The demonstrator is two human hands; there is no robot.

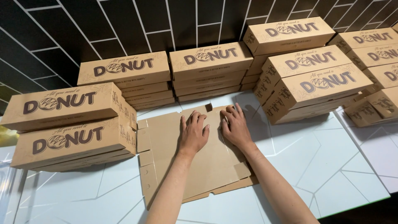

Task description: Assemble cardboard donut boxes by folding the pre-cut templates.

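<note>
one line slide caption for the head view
Both hands, left and right, press flat on an unfolded cardboard box blank amid stacked folded boxes.

light: bright, from above | shadows: soft, short | focus: sharp | edges: wide-angle bowing

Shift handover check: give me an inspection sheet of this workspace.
Surface: white table top with thin angular line pattern.
Job's things: flat unfolded cardboard box blanks, a few stacked, lying on the table.
Clutter: stacks of folded brown cardboard boxes at left, back and right; yellow object at the left edge, kind unclear.
Grippers: left hand and right hand both pressed flat, palms down, on the top blank, fingers spread.
Cables: nothing seen.
Surroundings: black tiled wall with pale joints.
</note>
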